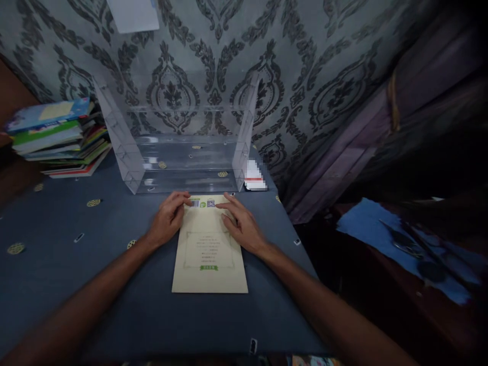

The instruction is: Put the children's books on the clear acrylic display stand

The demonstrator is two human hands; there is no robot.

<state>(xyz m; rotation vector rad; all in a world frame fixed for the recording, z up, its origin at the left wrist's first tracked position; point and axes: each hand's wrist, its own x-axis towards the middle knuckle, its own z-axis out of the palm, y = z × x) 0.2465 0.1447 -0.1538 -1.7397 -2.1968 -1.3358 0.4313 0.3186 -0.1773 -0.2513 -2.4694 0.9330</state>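
A cream-coloured book point(208, 221) lies flat on the table, its printing upside down from where I look. A barcode, a green mark and a square code show near its far edge, and a framed block of small text is nearer to me. My left hand point(168, 217) rests at the book's far left edge, fingers loosely bent, fingertips touching the cover. Across from it, my right hand point(244, 223) lies over the right edge with fingers spread on the cover. Just beyond the book stands a clear plastic tiered rack point(125, 147).
A stack of books point(63, 137) sits at the back left on the blue tablecloth point(95, 264). Beside the rack's right foot is a white item point(255, 175), partly blurred. A patterned wall rises behind. Right of the table's edge, a blue cloth point(381, 234) bears dark objects.
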